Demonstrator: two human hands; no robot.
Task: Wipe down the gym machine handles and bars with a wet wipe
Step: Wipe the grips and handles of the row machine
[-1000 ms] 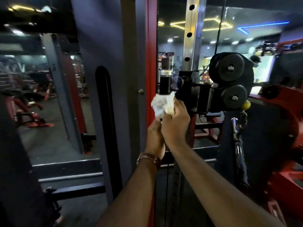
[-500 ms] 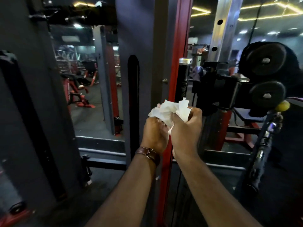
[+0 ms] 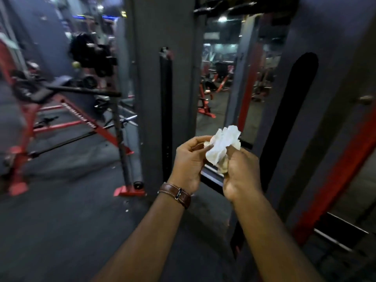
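Note:
A crumpled white wet wipe (image 3: 222,145) is held in front of me, away from any machine. My right hand (image 3: 241,171) grips its lower part in curled fingers. My left hand (image 3: 190,159), with a brown watch strap at the wrist, pinches the wipe's left edge with thumb and fingertips. A black padded vertical handle (image 3: 166,110) hangs on the grey machine column just beyond my left hand. A long black bar (image 3: 81,90) lies horizontally on the red rack at the left.
Grey machine uprights (image 3: 150,78) stand straight ahead, with a red-edged frame (image 3: 333,180) at the right. A red rack (image 3: 26,127) with plates and a barbell fills the left. Dark rubber floor (image 3: 71,220) spreads at lower left.
The view has swung left, away from the pulley carriage and the handle where the wipe was. Both hands came down off that handle and now hold the wipe in the air.

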